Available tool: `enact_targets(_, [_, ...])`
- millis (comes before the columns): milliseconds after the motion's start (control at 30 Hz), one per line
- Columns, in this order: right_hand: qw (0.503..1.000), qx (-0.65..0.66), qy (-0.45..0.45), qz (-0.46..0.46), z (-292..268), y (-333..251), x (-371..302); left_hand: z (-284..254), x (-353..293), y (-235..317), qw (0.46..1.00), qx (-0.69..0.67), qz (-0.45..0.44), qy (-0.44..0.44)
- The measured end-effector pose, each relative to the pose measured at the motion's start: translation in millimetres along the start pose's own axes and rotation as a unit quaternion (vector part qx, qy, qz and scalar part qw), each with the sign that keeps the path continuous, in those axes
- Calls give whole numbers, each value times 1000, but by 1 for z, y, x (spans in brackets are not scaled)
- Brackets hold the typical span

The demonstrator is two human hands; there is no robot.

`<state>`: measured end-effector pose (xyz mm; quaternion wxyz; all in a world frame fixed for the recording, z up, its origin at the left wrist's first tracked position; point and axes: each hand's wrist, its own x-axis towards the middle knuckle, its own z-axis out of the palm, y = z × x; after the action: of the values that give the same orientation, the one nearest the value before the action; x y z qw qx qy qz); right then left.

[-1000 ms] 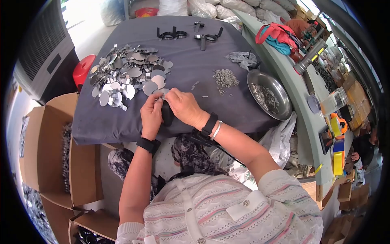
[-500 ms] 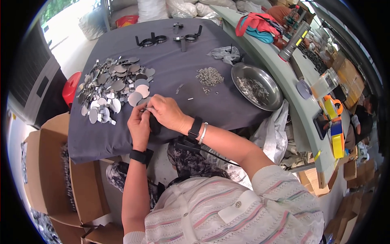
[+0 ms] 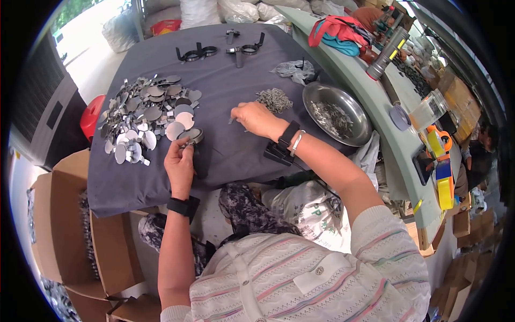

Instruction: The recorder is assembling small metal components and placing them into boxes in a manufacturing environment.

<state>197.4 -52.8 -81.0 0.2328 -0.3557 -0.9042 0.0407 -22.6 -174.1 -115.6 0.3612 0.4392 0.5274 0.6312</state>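
Observation:
My left hand (image 3: 178, 163) is closed at the near edge of the dark-clothed table, pinching a black ring-shaped clamp (image 3: 193, 136); a dark arm of it seems to hang down beside my fingers. To the right, my right hand (image 3: 256, 119) is over the cloth with its fingers pressed together. Small metal strips (image 3: 231, 121) lie at its fingertips; whether one is between them I cannot make out. Just beyond that hand is a heap of small metal links (image 3: 274, 100). Left of my left hand spreads a pile of round grey metal discs with tabs (image 3: 153, 112).
Black ring brackets (image 3: 197, 52) stand at the table's far side. A steel bowl (image 3: 362, 137) of small metal pins sits at the right, by a crumpled plastic bag (image 3: 295, 71). A green side bench (image 3: 394, 139) carries a torch, jar and tape. Cardboard boxes (image 3: 115, 252) are at lower left.
My right hand has left my left hand and moved right to the small strips by the links. My left hand stays nearly in place, with the clamp's ring now visible.

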Motion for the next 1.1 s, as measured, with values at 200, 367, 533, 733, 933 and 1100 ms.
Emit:
enact_targets(200, [970, -170, -87, -150, 5, -5, 18, 0, 0, -2, 1000, -9, -6, -6])
enact_targets(367, [920, -247, -126, -277, 3, -6, 22, -1, -1, 3, 1000, 2, -9, -9])
enact_targets(533, [956, -179, -80, -219, 3, 0, 19, -3, 0, -2, 1000, -13, -16, -13])
enact_targets(733, [997, 43, -33, -49, -5, -27, 15, -3, -1, 1, 999, -17, -25, -22])
enact_targets(933, [864, 474, -12, 168, 15, -70, 12, 2, 2, 3, 1000, -10, -29, -5])
enact_targets(1100, [728, 635, 7, 257, 38, -94, 6, 3, 1, 1, 1000, -11, -14, 2])
